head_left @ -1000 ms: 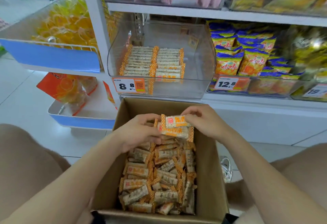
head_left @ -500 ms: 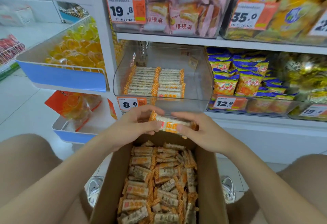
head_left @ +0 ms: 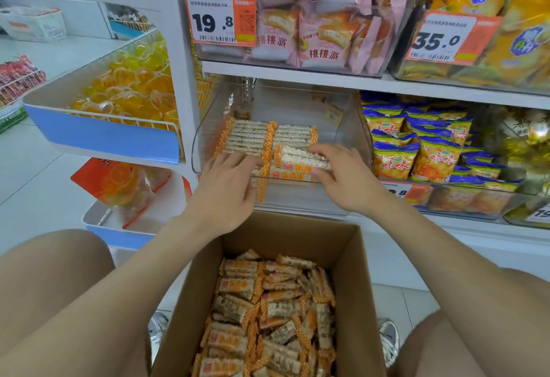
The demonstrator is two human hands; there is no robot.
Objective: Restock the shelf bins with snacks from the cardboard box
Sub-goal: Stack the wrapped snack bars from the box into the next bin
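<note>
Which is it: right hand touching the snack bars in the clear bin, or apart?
Touching. The head view shows the right hand pinching the snack bars, fingers lying over their top and thumb pressed against their front edge.

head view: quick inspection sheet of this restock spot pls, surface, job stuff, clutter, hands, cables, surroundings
Surface: white shelf board carries the bins; white tiled floor below.
Job's things: clear plastic bin holds two neat rows of orange-ended wrapped bars; open brown cardboard box holds a loose heap of the same bars.
Clutter: nothing seen.
Grippers: right hand pinches a small stack of bars at the bin's front rim; left hand rests on bars beside it, grip unclear.
Cables: nothing seen.
Surroundings: pink pastry packs above, blue-and-yellow snack packs to the right, wire basket of yellow jelly cups to the left.
</note>
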